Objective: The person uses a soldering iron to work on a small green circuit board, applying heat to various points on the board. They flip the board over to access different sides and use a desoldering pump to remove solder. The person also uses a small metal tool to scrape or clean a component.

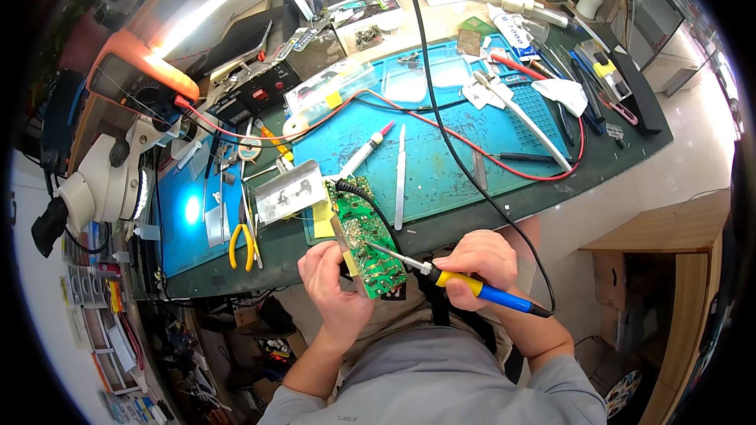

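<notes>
Left hand (pixel 335 287): one, bare; fingers bent into a closed grip, wrist roughly in line with the arm. Left forearm (pixel 320 362): bare, rising from the lower edge, leaning slightly rightward. Right hand (pixel 480 261): one, bare; fingers curled, back of the hand upward, thumb beneath, grip closed. Right forearm (pixel 539 329): bare, slanting up and leftward. Placement: hands apart, in front of the torso (pixel 433 370), right slightly farther forward.

Bright green on the circuit board (pixel 382 265), speckled with silver. Yellow, then blue, along the soldering iron (pixel 494 296). Blue over the large mat (pixel 437 201), dark green on the bench (pixel 614 149). Orange around the multimeter (pixel 130 77) at far left; yellow on the pliers (pixel 250 249).
</notes>
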Demonstrator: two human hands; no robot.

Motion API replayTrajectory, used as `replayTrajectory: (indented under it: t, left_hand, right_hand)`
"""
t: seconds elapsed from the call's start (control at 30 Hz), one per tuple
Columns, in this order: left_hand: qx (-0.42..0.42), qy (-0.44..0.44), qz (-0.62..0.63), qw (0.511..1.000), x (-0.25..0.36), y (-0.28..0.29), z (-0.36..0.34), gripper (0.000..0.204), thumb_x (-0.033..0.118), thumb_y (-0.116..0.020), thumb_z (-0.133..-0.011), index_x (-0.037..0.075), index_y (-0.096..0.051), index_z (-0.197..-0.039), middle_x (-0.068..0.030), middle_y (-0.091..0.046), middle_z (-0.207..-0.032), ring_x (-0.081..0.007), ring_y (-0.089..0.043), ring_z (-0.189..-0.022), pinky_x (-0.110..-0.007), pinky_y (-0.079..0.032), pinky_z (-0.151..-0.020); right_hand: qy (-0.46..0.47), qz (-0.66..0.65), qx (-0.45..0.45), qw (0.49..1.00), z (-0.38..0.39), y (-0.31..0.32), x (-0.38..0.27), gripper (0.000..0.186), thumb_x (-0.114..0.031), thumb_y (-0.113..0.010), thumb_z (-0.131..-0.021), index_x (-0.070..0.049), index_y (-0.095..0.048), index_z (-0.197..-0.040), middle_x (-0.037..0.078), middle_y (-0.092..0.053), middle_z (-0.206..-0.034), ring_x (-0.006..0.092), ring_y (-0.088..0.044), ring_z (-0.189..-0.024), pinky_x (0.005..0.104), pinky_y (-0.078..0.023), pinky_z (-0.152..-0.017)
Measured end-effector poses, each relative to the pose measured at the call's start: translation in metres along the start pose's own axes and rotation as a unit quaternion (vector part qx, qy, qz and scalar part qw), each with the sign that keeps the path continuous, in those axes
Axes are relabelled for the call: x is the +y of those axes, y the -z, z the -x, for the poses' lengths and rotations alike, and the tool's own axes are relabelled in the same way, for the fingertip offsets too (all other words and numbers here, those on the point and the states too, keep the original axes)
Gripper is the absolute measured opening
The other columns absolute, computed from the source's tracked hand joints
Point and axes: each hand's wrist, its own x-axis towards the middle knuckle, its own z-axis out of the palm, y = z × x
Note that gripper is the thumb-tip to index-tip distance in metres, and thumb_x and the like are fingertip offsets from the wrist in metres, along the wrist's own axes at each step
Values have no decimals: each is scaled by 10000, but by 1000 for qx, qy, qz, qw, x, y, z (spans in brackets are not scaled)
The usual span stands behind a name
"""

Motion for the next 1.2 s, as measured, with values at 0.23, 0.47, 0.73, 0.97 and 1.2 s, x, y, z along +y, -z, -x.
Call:
replayTrajectory:
  t: [0.23, 0.47, 0.73, 0.97, 1.2]
  left_hand:
    - [-4, 6, 3, 1000, -3, -1, 2, 370, 136, -836, -716, 35, -697, -1042, -106, -668, -1048, -277, -589, -988, -377, -420, -892]
    - [-5, 6, 1, 1000, -1, 0, 1, 361, 136, -835, -718, 38, -700, -1038, -104, -672, -1038, -274, -591, -987, -375, -417, -886]
    - [5, 2, -2, 1000, 1, -1, -1, 309, 144, -803, -767, 44, -695, -1039, -71, -701, -978, -265, -630, -971, -386, -408, -873]
    - [-8, 4, 2, 1000, -4, 0, 2, 368, 136, -842, -717, 32, -698, -1039, -103, -672, -1044, -273, -589, -997, -374, -414, -890]
    - [-6, 3, 3, 1000, -2, 0, 1, 365, 149, -837, -723, 26, -701, -1038, -103, -673, -1041, -274, -590, -998, -375, -408, -897]
  right_hand:
    - [-2, -8, -8, 1000, -2, 0, -1, 161, -100, -733, -794, -8, -730, -926, 50, -656, -637, 184, -611, -484, 285, -441, -456]
    - [-10, -6, -19, 1000, -2, 3, -1, 170, -110, -736, -797, -8, -731, -933, 51, -659, -643, 184, -609, -486, 283, -444, -461]
    - [-16, -8, -28, 999, -5, 4, -2, 166, -121, -728, -813, -14, -731, -939, 53, -662, -649, 186, -608, -491, 288, -447, -462]
    - [-21, 1, -28, 999, -3, 4, -2, 171, -133, -729, -821, -13, -736, -943, 53, -662, -651, 186, -608, -493, 288, -444, -462]
    - [-11, -11, -28, 999, -2, 3, 0, 185, -129, -733, -819, -12, -736, -961, 48, -662, -651, 183, -614, -496, 284, -441, -463]
